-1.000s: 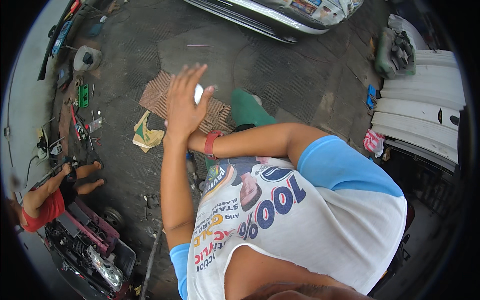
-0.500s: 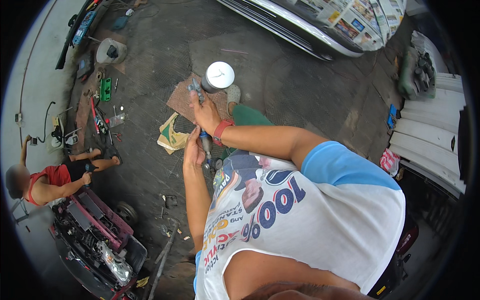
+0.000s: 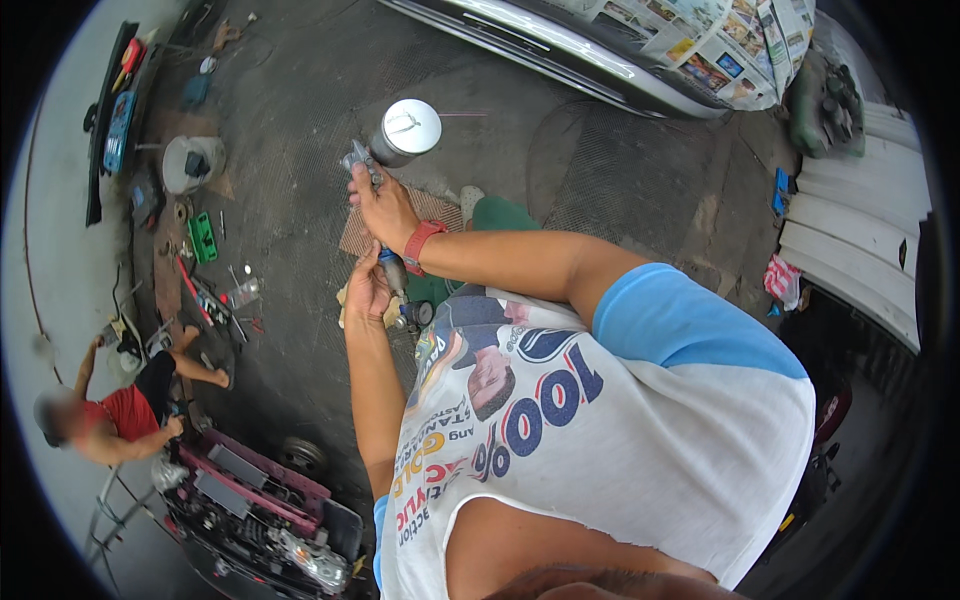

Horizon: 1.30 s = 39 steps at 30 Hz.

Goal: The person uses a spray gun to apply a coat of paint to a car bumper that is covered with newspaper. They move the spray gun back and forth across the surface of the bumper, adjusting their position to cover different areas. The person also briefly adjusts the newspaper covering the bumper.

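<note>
My right hand [image 3: 388,212], with a red watch at the wrist, is wrapped round the handle of a silver spray gun [image 3: 358,158]. A grey paint cup with a white lid [image 3: 412,127] sits on top of the gun. Below the handle hangs an inline air filter [image 3: 392,272], blue at its top, with a round pressure gauge [image 3: 422,313] at its lower end. My left hand [image 3: 368,288] is closed at the filter's upper part, just under the right hand; some of its grip is hidden.
A silver car panel [image 3: 560,50] with newspaper masking [image 3: 690,45] lies ahead. At left are a white bucket [image 3: 192,163], a green tray [image 3: 202,237] and scattered tools. A person in red [image 3: 110,415] sits by a dismantled car front [image 3: 260,490]. Brown corrugated cardboard [image 3: 425,205] lies below the gun.
My view has shifted, so the floor things at left sit further right or lower. The spray gun and both hands appear slightly further left and up. The person in red has changed posture.
</note>
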Motion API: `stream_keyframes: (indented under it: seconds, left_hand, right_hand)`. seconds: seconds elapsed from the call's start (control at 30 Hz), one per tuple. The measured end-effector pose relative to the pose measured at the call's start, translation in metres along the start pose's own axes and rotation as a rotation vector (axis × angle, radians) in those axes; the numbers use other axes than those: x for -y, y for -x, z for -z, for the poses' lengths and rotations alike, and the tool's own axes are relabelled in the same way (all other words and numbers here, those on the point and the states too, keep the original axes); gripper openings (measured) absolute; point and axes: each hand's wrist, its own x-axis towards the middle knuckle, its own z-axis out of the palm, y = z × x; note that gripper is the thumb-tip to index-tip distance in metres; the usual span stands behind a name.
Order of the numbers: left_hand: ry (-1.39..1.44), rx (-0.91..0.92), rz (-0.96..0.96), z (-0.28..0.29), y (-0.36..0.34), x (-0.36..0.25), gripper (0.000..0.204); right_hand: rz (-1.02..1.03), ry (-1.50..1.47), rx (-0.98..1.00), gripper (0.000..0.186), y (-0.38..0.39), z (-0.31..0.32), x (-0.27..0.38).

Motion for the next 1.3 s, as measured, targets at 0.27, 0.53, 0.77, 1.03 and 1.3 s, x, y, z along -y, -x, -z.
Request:
stream_keyframes:
  seconds: [0.27,0.53,0.77,1.03,1.3]
  left_hand:
    - [-0.222,0.216,0.244,-0.031,-0.092,-0.076,0.065]
    - [-0.848,0.220,0.271,0.112,-0.119,-0.166,0.059]
    - [-1.315,-0.210,0.242,0.266,-0.157,-0.233,0.046]
    - [-1.570,-0.432,0.214,0.351,-0.198,-0.308,0.034]
    - [-1.692,-0.385,0.114,0.344,-0.295,-0.406,0.033]
  right_hand:
    - [0.044,-0.170,-0.290,0.068,-0.105,0.013,0.041]
    - [0.222,-0.277,-0.736,0.080,-0.256,0.028,0.111]
    - [0.276,-0.232,-0.779,0.077,-0.419,-0.067,0.161]
    - [0.303,-0.164,-0.659,0.072,-0.626,-0.171,0.165]
    - [0.385,-0.280,-0.587,0.061,-0.761,-0.189,0.189]
